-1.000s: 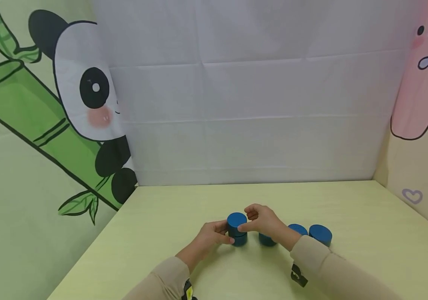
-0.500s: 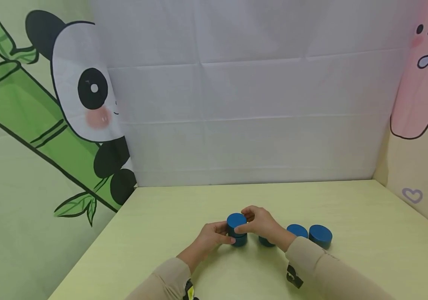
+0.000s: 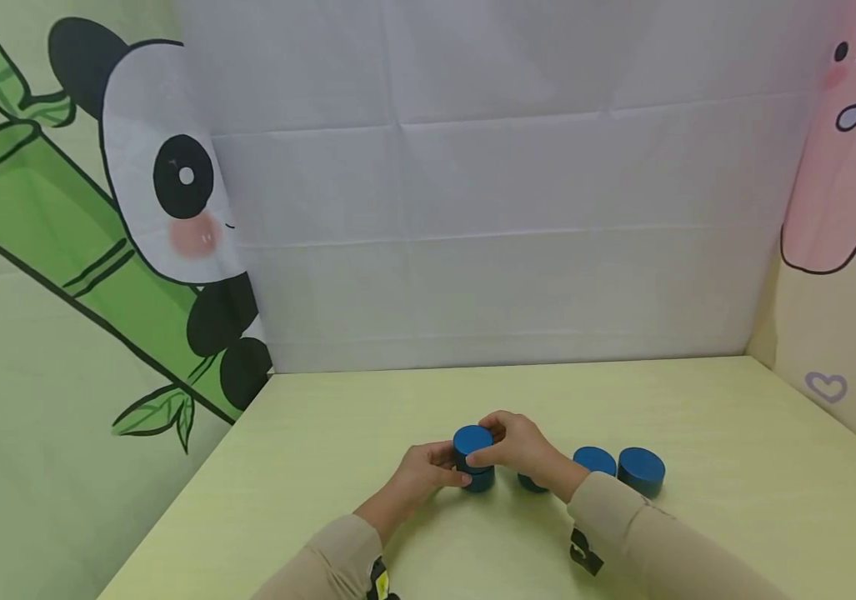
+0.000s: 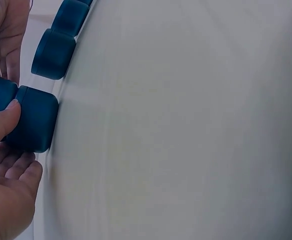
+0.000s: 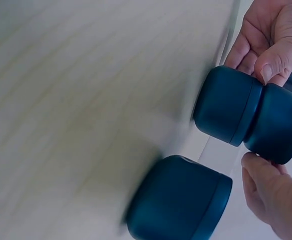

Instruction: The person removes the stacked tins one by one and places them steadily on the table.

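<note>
Two round blue lidded tins stand stacked on the table in the head view. The upper tin (image 3: 473,442) sits squarely over the lower tin (image 3: 480,481). From the left, my left hand (image 3: 422,468) holds the stack low down, its thumb at the joint between the tins in the left wrist view and its other fingers on the far side. My right hand (image 3: 518,446) reaches in from the right and pinches the upper tin (image 5: 278,122) between thumb and fingers. The seam of a lid shows on the lower tin (image 5: 228,105) in the right wrist view.
Partly hidden beneath my right wrist stands another blue tin (image 3: 533,483). Farther right are two more tins, one (image 3: 595,458) close beside the other (image 3: 641,472). A pale yellow table (image 3: 367,408) meets a white cloth backdrop (image 3: 503,292) at the back.
My right hand has shifted slightly left and its fingers have closed in on the upper tin. The left hand and the stack stay almost still.
</note>
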Motion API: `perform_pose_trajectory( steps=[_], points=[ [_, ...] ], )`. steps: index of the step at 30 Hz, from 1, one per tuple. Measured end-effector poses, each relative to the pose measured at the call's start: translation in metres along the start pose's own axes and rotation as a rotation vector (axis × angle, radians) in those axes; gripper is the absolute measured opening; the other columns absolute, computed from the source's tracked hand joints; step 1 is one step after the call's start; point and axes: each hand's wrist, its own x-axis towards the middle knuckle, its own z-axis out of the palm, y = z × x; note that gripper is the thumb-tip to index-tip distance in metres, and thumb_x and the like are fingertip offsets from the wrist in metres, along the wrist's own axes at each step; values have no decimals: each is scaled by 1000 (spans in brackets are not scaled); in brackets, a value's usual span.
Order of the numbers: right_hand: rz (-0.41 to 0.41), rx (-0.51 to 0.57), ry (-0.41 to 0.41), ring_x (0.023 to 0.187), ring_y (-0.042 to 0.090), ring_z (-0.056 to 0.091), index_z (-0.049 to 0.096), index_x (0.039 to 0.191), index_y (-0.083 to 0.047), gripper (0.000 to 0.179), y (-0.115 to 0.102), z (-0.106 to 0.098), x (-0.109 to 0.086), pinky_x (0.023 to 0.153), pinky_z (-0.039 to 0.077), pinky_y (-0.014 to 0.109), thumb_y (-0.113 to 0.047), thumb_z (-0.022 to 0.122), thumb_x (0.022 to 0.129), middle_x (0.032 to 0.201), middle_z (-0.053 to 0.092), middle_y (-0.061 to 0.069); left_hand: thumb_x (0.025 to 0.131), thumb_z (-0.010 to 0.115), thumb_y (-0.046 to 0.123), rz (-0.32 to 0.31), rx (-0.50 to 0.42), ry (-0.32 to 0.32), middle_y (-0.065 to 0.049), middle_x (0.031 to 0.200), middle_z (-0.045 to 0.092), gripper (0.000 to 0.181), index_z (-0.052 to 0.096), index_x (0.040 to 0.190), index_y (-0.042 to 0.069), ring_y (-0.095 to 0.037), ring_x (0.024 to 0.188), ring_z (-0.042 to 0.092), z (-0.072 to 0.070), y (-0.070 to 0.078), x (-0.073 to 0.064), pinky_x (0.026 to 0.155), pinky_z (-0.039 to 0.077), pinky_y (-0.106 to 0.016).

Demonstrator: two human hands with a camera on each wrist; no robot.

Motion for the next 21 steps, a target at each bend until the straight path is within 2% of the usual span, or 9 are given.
perform_pose_trajectory(
  steps=[8, 21],
  points=[
    [-2, -1, -1, 86, 16, 58, 60, 107, -5, 44, 1, 0, 2, 78, 50, 35, -20, 81, 71, 94, 62, 3, 77, 74, 6, 15, 0, -14, -14, 130, 55, 55, 55, 129, 5, -34, 127, 43, -1, 2, 1, 102, 39, -47],
    [8, -3, 1, 85, 16, 57, 60, 104, -6, 41, 2, 0, 4, 77, 50, 35, -20, 81, 71, 92, 62, 2, 78, 72, 5, 31, 9, -34, -15, 125, 58, 50, 57, 126, 2, -34, 123, 48, -2, 1, 2, 96, 47, -41]
  ],
)
